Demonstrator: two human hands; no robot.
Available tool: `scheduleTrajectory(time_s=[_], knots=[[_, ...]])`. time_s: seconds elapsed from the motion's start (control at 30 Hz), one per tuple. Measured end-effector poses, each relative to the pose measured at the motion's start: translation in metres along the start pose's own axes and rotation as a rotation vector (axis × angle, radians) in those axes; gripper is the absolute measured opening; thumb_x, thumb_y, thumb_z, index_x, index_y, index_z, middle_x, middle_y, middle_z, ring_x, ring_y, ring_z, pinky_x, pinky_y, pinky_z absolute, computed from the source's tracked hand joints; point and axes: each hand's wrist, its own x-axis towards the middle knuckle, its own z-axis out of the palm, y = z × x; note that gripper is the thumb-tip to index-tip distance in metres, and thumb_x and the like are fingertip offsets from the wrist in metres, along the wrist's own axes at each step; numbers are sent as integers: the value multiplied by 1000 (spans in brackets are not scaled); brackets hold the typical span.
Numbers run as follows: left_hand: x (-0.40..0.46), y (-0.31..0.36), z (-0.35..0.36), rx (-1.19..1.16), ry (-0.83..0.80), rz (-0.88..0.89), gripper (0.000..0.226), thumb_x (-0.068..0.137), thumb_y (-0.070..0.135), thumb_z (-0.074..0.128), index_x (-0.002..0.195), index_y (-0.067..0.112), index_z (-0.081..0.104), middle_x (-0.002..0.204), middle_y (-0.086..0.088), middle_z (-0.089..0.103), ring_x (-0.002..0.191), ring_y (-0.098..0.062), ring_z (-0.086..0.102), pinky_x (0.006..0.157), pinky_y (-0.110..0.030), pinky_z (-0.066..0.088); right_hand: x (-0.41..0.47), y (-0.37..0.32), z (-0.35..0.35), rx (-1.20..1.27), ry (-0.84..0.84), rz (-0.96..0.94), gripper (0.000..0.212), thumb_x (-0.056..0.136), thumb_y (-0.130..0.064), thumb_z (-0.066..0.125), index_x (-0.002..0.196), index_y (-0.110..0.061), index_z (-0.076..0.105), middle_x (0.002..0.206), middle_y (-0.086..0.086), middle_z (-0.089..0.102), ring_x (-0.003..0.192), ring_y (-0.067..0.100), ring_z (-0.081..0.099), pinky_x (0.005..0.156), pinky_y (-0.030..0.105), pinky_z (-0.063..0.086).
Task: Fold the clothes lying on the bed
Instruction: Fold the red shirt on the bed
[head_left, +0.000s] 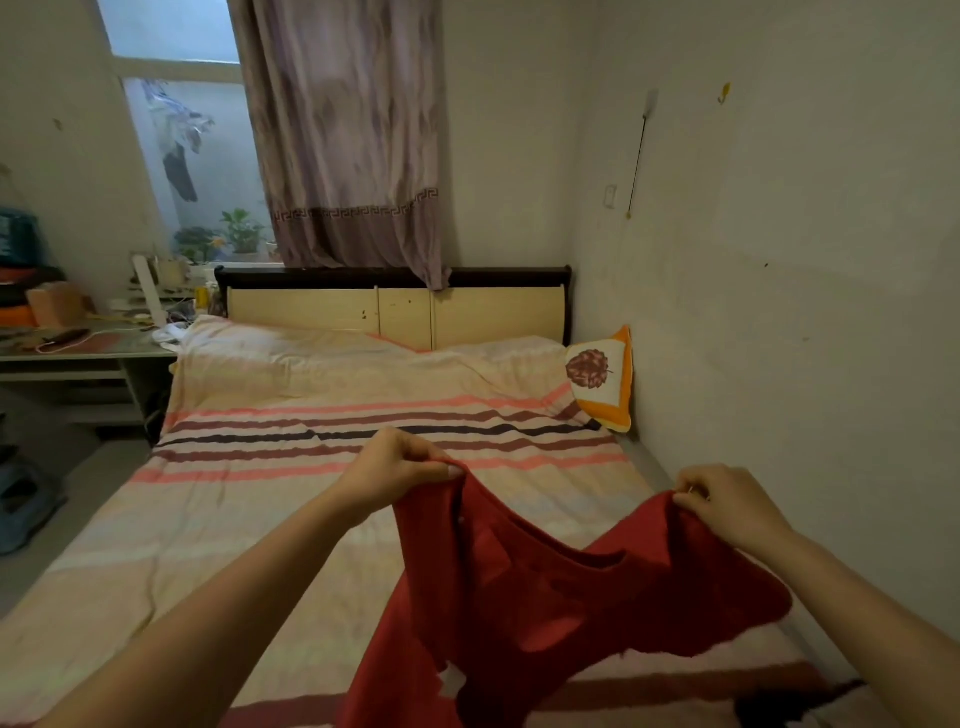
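A red shirt (524, 603) hangs in the air above the near right part of the bed (249, 519), its neckline sagging between my hands. My left hand (400, 470) pinches one shoulder edge of the shirt, thumb on top. The other shoulder edge is pinched by my right hand (727, 501). The shirt's lower part drops out of the frame at the bottom. A dark item (789, 704) lies at the bed's near right corner, mostly cut off.
The bed carries a striped cream sheet and an orange-edged pillow (602, 376) against the right wall. A wooden headboard (395, 306) stands under a curtain. A cluttered desk (78, 343) stands left of the bed, with floor space beside it.
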Motion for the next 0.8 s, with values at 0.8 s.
scheduleTrajectory(time_s=[0.8], knots=[[0, 25, -7, -170, 104, -2, 31, 60, 20, 80, 78, 5, 60, 69, -14, 63, 67, -21, 63, 62, -27, 51, -15, -195, 25, 793, 35, -488, 10, 74, -21, 77, 82, -25, 71, 73, -10, 67, 72, 2, 62, 66, 16, 46]])
